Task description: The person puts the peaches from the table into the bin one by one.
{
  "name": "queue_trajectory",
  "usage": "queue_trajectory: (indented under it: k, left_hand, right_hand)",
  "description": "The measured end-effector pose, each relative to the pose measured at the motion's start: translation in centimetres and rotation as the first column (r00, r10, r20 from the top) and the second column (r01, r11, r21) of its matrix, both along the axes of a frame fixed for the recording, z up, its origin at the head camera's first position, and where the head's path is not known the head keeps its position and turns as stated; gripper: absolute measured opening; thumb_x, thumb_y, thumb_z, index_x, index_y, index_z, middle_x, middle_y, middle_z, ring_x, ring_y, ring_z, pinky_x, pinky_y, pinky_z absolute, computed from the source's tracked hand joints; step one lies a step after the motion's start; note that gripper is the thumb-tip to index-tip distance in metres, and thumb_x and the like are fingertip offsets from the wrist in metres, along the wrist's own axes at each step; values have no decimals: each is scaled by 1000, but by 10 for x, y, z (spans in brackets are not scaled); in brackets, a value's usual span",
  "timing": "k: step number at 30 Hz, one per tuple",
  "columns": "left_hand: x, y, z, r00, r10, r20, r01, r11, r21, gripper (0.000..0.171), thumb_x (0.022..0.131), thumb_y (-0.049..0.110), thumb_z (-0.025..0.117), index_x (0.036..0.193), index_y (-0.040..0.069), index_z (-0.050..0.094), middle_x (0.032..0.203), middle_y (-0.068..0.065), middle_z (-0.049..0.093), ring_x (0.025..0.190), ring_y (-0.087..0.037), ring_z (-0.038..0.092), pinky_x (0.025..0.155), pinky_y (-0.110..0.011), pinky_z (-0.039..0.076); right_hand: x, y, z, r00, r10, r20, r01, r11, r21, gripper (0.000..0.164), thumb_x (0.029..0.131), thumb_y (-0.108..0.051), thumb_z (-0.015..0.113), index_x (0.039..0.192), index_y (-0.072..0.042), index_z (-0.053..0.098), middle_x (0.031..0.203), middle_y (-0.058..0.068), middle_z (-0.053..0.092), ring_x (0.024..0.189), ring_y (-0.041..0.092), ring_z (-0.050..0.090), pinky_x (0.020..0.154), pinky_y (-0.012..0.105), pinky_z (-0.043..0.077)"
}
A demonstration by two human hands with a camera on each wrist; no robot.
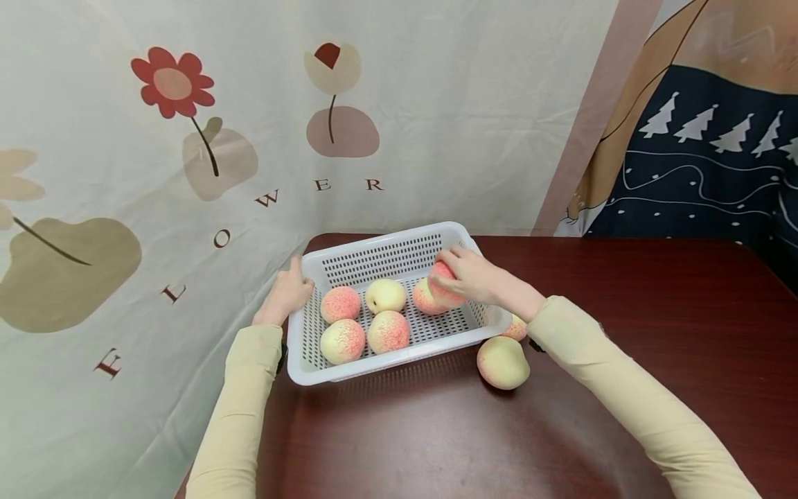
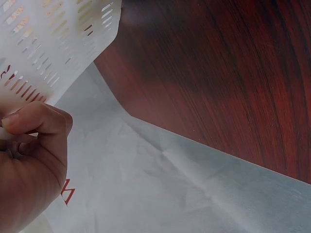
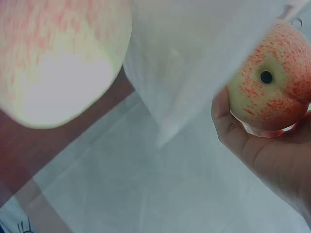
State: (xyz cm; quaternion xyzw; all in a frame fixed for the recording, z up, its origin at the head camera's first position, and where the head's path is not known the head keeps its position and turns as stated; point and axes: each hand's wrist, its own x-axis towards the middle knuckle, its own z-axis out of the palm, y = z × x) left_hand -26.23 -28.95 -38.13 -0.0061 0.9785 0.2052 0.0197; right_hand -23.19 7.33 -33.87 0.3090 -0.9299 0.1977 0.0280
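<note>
A white slotted plastic basket (image 1: 405, 356) stands on the table with several peaches in it, among them a pale yellow one (image 1: 385, 296) and a red-speckled one (image 1: 388, 332). At its left end my left hand (image 1: 289, 292) grips the rim, thumb and curled fingers around the wall in the left wrist view. Over the basket's right part my right hand (image 1: 475, 276) holds a red-blushed peach (image 3: 272, 87), fingers and thumb around it. In the head view this held peach overlaps another peach (image 1: 424, 299) in the basket.
Outside the basket's front right corner lies a yellowish peach (image 1: 503, 363), with a second peach (image 1: 516, 328) partly hidden behind it by the basket and right arm. A cloth with printed flowers (image 1: 461, 138) hangs behind the dark red wooden table (image 1: 654, 298).
</note>
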Motion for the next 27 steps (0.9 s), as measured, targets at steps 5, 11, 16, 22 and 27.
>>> queue_trajectory:
  k: [5,11,16,22,27]
  left_hand:
    - [1,0,0,1000,1,-3,-1,1000,5,65,90,14,34,144,-2,3,103,-37,54,71,-30,64,57,-33,50]
    - [0,0,1,1000,10,4,-10,1000,4,65,90,14,34,145,-2,2,105,-37,54,74,-31,63,60,-35,50]
    - [0,0,1,1000,12,11,-12,1000,4,66,91,15,34,145,-1,0,104,-36,54,73,-30,63,60,-34,50]
    - [1,0,1,1000,11,15,-11,1000,8,65,91,15,33,145,0,1,98,-34,56,67,-28,63,56,-32,49]
    - [2,1,2,1000,17,17,-17,1000,9,64,91,16,33,145,0,2,98,-34,56,66,-27,63,54,-32,49]
  right_hand:
    - [7,-12,-12,999,43,-16,-43,999,24,37,92,-34,48,111,-3,55,104,15,55,91,27,57,82,40,46]
    - [15,-22,-19,997,81,-3,-81,994,67,34,92,-35,48,108,-5,55,102,12,54,93,24,56,85,38,46]
    - [21,-29,-26,996,83,38,-87,989,120,36,91,-40,48,109,-9,54,100,10,53,87,23,54,82,37,46]
    - [24,-35,-35,993,113,-35,-105,977,185,44,89,-46,49,110,-8,54,97,10,53,81,23,53,77,37,46]
    - [28,-39,-37,995,97,-4,-93,967,235,52,88,-51,47,116,-8,51,105,12,53,87,30,53,81,41,46]
